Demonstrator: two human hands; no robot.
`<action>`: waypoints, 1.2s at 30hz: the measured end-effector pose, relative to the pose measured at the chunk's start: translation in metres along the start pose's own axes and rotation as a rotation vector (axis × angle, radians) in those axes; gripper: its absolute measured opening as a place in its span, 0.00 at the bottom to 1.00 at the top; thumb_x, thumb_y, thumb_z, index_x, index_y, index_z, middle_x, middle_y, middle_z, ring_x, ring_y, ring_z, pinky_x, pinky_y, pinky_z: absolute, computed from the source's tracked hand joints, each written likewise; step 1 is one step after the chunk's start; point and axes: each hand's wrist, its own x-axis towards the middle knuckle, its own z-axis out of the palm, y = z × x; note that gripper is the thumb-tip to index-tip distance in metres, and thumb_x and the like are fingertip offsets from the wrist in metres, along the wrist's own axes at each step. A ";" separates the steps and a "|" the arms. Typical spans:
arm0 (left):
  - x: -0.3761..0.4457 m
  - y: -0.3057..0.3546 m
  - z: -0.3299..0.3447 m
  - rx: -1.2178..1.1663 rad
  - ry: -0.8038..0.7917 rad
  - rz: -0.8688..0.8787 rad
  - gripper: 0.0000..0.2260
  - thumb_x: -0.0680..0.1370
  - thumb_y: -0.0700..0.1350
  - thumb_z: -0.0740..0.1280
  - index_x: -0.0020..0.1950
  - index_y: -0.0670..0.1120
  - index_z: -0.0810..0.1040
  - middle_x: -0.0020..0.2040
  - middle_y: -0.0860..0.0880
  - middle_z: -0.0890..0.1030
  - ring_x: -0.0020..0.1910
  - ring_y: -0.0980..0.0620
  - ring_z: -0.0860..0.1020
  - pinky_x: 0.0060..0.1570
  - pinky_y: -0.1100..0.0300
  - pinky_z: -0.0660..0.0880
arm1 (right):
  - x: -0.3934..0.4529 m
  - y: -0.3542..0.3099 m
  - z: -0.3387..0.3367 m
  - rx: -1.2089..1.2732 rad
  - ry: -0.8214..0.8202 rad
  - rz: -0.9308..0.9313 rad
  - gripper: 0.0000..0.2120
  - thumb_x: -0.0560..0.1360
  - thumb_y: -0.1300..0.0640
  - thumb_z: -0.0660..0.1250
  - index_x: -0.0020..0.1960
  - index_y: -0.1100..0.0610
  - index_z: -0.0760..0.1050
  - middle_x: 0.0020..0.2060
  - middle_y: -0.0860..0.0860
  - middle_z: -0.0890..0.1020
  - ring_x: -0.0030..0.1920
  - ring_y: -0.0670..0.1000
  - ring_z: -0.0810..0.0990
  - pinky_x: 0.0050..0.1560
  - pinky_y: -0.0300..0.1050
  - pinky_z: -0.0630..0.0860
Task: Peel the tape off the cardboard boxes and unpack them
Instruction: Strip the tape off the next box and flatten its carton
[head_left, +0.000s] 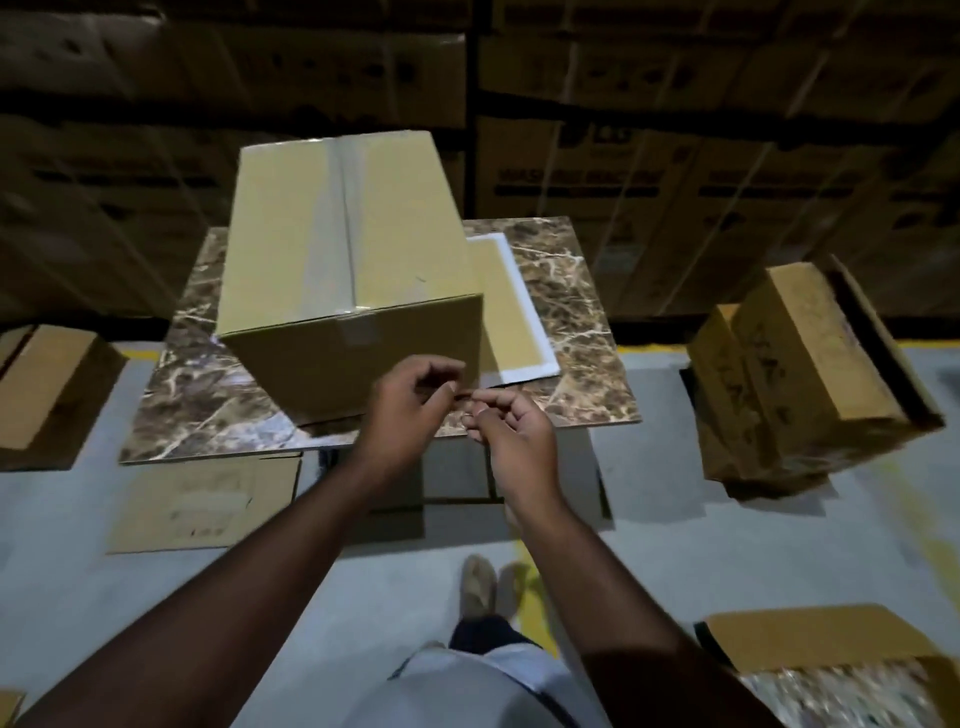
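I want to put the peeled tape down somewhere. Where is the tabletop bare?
Bare marble table lies right of the flat white-edged sheet, and at the front left corner before the big box. The middle is crowded by that box.

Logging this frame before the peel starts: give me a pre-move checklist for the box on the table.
1. Box sits fully on the marble tabletop: ok.
2. Tape along the top seam intact, flaps closed: ok, not yet peeled.
3. Tape end on the near face reachable: ok, nothing covers it.
4. Left hand and right hand free: cannot tell; fingertips meet as if pinching something small.
5. Hands on the box: not ok, both in front of it.
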 end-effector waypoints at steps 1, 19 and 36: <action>0.007 -0.007 -0.013 0.106 0.050 0.046 0.12 0.77 0.34 0.71 0.57 0.46 0.84 0.54 0.50 0.83 0.53 0.55 0.82 0.57 0.55 0.80 | 0.008 0.004 0.012 -0.025 -0.019 0.014 0.06 0.79 0.66 0.70 0.51 0.57 0.83 0.45 0.59 0.86 0.45 0.51 0.84 0.46 0.40 0.79; 0.165 -0.084 -0.131 1.019 -0.351 0.402 0.40 0.77 0.64 0.69 0.84 0.55 0.56 0.84 0.50 0.54 0.83 0.45 0.53 0.76 0.45 0.57 | 0.128 0.056 0.131 -0.074 0.193 -0.077 0.13 0.76 0.53 0.76 0.55 0.44 0.75 0.56 0.51 0.82 0.53 0.45 0.84 0.55 0.45 0.83; 0.213 -0.084 -0.123 0.743 -0.596 0.554 0.26 0.86 0.59 0.54 0.83 0.55 0.58 0.84 0.53 0.53 0.84 0.53 0.47 0.81 0.48 0.48 | 0.133 0.059 0.157 -0.253 0.501 -0.469 0.13 0.79 0.64 0.71 0.63 0.57 0.81 0.58 0.48 0.80 0.56 0.48 0.84 0.54 0.52 0.84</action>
